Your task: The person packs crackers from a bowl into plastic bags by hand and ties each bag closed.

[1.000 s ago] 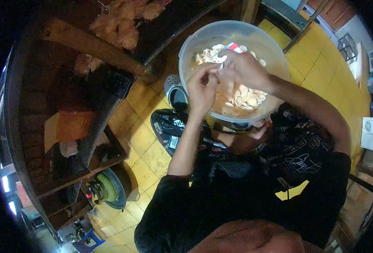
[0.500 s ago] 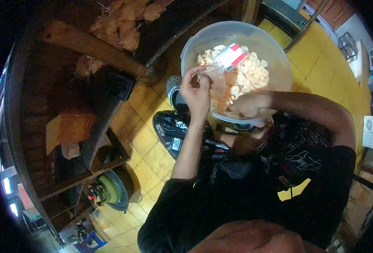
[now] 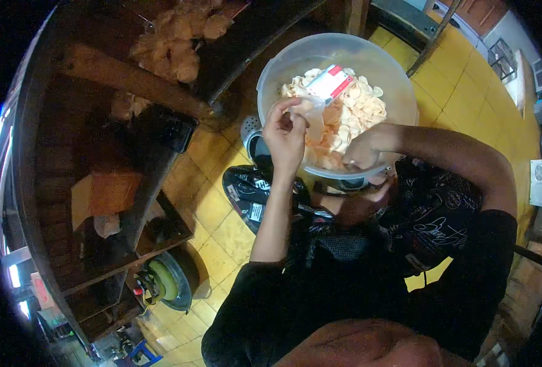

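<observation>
A big translucent plastic tub stands in front of me, holding a heap of pale, thin round chips. My left hand is over its left side, thumb and fingers pinched on the edge of a clear plastic bag. The bag hangs over the chips, and its lower part is hard to make out. Inside the tub's near side, my right hand reaches down with curled fingers; the fingertips are hidden. On top of the chips lies a white and red pack.
Dark wooden shelving runs along the left, with an open cardboard box on it. A green gas cylinder stands below. Bags of brownish stuff lie at upper left. Yellow tiles cover the floor.
My right hand has shifted slightly right and its fingers are more curled downward. My left hand keeps its pinch on the bag. The whole view has shifted a little.
</observation>
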Motion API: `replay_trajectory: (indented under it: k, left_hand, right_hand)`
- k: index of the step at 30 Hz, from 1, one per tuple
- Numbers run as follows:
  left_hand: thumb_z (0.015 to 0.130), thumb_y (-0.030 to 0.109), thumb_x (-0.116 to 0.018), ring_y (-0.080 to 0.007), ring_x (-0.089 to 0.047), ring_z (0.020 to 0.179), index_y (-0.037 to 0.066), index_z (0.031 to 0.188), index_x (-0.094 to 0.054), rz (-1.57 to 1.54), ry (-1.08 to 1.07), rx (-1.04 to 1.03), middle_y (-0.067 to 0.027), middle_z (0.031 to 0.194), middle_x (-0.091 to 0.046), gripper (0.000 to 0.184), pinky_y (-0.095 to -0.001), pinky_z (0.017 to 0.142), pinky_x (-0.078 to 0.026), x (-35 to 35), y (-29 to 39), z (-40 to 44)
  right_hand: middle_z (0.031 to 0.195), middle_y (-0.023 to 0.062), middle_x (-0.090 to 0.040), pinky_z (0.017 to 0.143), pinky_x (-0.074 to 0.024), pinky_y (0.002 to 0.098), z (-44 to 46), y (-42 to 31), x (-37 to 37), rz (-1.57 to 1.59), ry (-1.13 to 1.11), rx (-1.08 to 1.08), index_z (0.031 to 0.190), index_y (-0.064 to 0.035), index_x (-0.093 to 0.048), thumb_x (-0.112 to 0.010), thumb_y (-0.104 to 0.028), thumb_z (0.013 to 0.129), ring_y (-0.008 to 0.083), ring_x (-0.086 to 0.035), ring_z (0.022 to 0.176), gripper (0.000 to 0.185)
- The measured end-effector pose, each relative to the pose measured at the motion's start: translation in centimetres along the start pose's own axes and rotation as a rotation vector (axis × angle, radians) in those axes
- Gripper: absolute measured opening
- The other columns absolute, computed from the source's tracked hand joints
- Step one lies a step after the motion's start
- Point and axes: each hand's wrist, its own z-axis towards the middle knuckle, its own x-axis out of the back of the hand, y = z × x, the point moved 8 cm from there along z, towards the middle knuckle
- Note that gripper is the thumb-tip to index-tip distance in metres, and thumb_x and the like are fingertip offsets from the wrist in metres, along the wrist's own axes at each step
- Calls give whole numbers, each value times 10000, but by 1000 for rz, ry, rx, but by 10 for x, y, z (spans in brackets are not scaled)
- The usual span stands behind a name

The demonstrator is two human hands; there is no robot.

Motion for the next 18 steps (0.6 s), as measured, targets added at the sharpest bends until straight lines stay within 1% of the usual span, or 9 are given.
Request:
replay_trajectory:
  k: [2, 4, 7, 9, 10, 12, 14, 16, 18]
  left_hand:
    - [907, -13, -569, -74, -589, 641, 18, 1069, -639, 54, -104, 42, -21, 818, -645, 179, -218, 574, -470, -5, -8, -1]
    - [916, -4, -570, -66, -571, 637, 24, 1057, -631, 41, -140, 6, -12, 822, -632, 157, -215, 570, -457, -10, -3, -1]
    - [862, -61, -574, -51, -544, 708, 28, 1016, -635, 54, -156, 102, -33, 980, -590, 188, -199, 606, -440, -13, -12, -2]
    - [837, -49, -599, -47, -527, 709, 36, 1055, -644, 105, -189, 93, -37, 1027, -608, 238, -194, 608, -415, -15, -12, -2]
    - [837, -49, -599, -47, -527, 709, 36, 1055, -644, 104, -186, 93, -37, 1027, -608, 238, -194, 608, -415, -14, -10, -1]
    - [802, -46, -616, -59, -528, 713, 42, 1130, -645, 178, -197, -5, -50, 1071, -618, 340, -205, 628, -434, -16, 0, 1]
    - [809, -72, -585, -59, -540, 721, 37, 1202, -614, 204, -244, -42, -42, 1095, -606, 409, -205, 626, -440, -19, 3, 2]
    - [817, -99, -555, -59, -552, 729, 32, 1274, -583, 232, -291, -76, -34, 1120, -595, 477, -205, 624, -446, -23, 3, 2]
    - [799, -102, -557, -50, -550, 743, 33, 1311, -570, 145, -404, 79, -37, 1224, -553, 529, -199, 593, -437, -33, -8, -1]
  right_hand:
    - [1065, 198, -687, 840, -509, 472, 8, 17, -1, -200, 104, 42, 1128, -53, -650, -669, -238, 767, 380, -648, 994, 407]
    - [1048, 191, -688, 814, -516, 474, -1, 19, 3, -149, 134, 29, 1101, -61, -658, -678, -204, 757, 376, -651, 983, 373]
    - [1056, 195, -672, 837, -520, 456, -22, 11, 23, -4, 394, 137, 1135, -54, -619, -662, -111, 778, 353, -647, 1005, 364]
    - [1063, 191, -648, 864, -519, 450, -52, 5, 49, 245, 683, 292, 1143, -51, -581, -661, -104, 807, 353, -637, 1014, 349]
    - [1063, 191, -648, 864, -519, 450, -58, 4, 51, 243, 681, 292, 1143, -51, -581, -661, -104, 807, 353, -637, 1014, 349]
    - [1159, 151, -623, 911, -492, 426, -83, 24, 69, 359, 975, 209, 1244, -49, -501, -657, -92, 852, 298, -620, 1072, 425]
    - [1187, 122, -610, 873, -519, 390, -93, 30, 73, 381, 1028, 263, 1254, -32, -481, -649, -57, 876, 239, -610, 1083, 415]
    - [1171, 102, -610, 845, -539, 326, -101, 45, 77, 946, 1067, 310, 1231, -22, -500, -655, -71, 908, 178, -603, 1057, 361]
    - [1165, 138, -612, 870, -545, 352, -99, 39, 78, 1128, 1052, 351, 1172, -6, -545, -676, -85, 903, 188, -605, 1057, 309]
